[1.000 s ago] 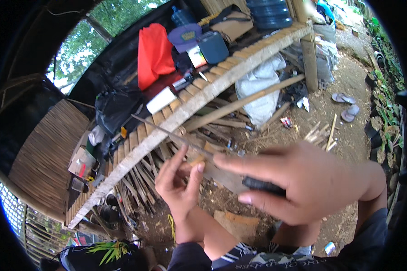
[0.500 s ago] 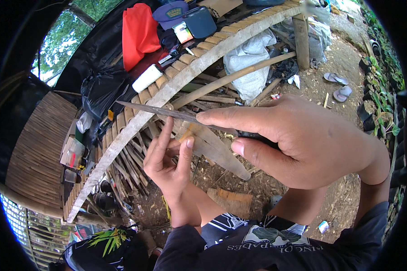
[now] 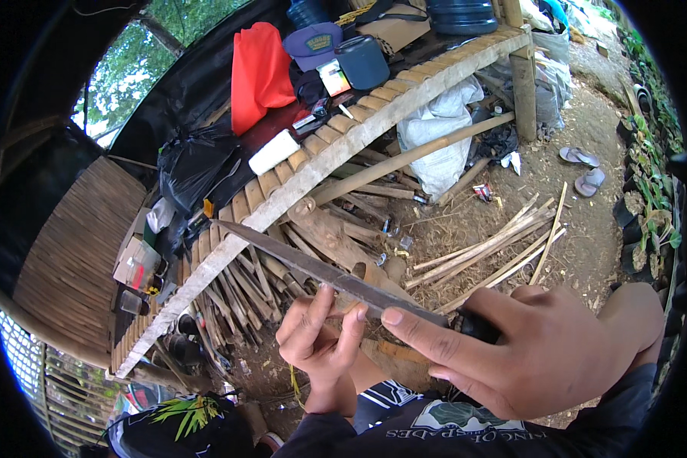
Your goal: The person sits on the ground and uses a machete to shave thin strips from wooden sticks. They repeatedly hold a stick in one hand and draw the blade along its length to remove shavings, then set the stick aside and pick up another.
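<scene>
My right hand (image 3: 511, 343) is closed round the black handle of a long machete (image 3: 313, 267), its forefinger laid along the blade. The dark blade slants up and left, its tip reaching over the bench's front edge in view. Just under the middle of the blade, my left hand (image 3: 320, 336) is pinched closed, the fingertips at the lower edge. Between its thumb and fingers shows a bit of a thin light-brown strip (image 3: 349, 307), mostly hidden by the fingers and blade.
A bamboo bench (image 3: 336, 145) bears a red cloth (image 3: 261, 76), a purple cap (image 3: 313, 44) and a black plastic bag (image 3: 198, 164). Below lie bamboo sticks (image 3: 233, 286) and a log (image 3: 328, 233). Split strips (image 3: 488, 248) and slippers (image 3: 588, 182) rest on the ground; a person (image 3: 183, 424) is at lower left.
Both hands and the machete have moved down and slightly right in the picture. The view has shifted, bringing the split strips on the ground into sight.
</scene>
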`<action>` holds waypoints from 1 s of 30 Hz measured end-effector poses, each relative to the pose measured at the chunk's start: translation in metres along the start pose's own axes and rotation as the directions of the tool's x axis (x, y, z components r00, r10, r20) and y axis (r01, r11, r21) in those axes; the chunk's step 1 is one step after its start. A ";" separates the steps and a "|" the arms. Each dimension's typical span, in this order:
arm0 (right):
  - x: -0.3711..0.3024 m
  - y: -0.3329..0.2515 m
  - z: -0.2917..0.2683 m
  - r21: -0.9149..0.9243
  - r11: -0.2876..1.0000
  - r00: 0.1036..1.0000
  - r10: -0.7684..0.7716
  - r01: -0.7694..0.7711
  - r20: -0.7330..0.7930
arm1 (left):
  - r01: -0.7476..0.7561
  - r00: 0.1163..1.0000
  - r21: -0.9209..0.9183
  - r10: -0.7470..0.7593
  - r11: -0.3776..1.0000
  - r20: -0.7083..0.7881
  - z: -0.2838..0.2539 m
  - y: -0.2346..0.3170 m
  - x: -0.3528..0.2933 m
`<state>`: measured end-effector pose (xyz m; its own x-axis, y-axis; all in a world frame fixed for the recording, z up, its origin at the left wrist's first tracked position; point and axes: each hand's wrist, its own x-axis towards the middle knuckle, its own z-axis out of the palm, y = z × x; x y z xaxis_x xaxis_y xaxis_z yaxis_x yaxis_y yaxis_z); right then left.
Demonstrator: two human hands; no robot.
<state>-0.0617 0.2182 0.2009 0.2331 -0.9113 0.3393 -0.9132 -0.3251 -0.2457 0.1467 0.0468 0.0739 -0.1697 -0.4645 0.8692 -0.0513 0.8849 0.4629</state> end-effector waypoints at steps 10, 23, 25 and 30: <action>0.005 0.007 -0.010 0.127 0.992 0.999 -0.001 -0.004 0.044 | 0.004 0.999 0.069 -0.007 0.998 0.045 -0.005 0.007 0.004; 0.018 0.025 -0.021 0.404 0.914 0.990 -0.086 0.033 0.115 | 0.034 0.994 0.105 -0.044 0.994 0.097 -0.007 0.011 0.010; 0.020 0.025 -0.021 0.426 0.904 0.989 -0.089 0.030 0.120 | 0.035 0.994 0.098 -0.044 0.995 0.099 -0.007 0.011 0.011; 0.022 0.026 -0.025 0.452 0.892 0.988 -0.061 -0.011 0.144 | 0.055 0.993 0.095 -0.064 0.994 0.098 -0.004 0.010 0.012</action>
<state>-0.0884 0.1963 0.2247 0.3342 -0.9165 0.2197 -0.6656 -0.3945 -0.6335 0.1482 0.0499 0.0894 -0.2620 -0.5145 0.8165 -0.1541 0.8575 0.4909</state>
